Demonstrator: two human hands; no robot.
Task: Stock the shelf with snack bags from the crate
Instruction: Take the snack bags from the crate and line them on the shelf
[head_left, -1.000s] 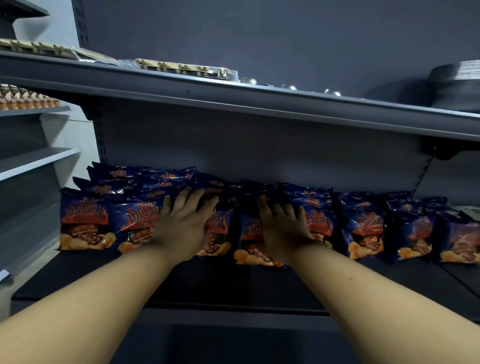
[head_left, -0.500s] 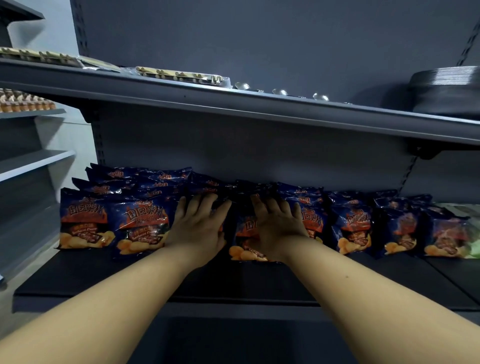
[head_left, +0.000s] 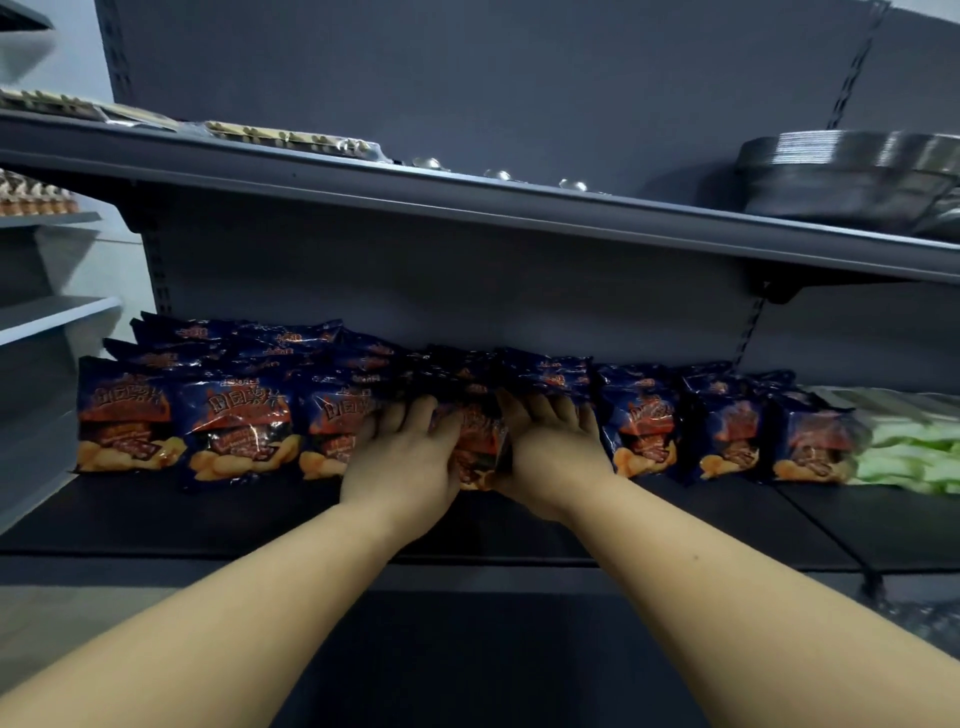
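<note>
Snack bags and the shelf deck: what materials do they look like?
Snack bags: thin glossy plastic film, probably; crinkles and sharp glare streaks show across the print. Shelf: likely painted sheet metal, matte dark grey; flat, thin-edged, hung on slotted uprights. The matte coating type is unclear.

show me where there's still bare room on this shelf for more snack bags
Bare: the dark shelf strip in front of the snack bags, both sides of the hands. Crowded: the back, bags edge to edge up to the green packs, and the middle, where left hand and right hand squeeze one bag.
</note>
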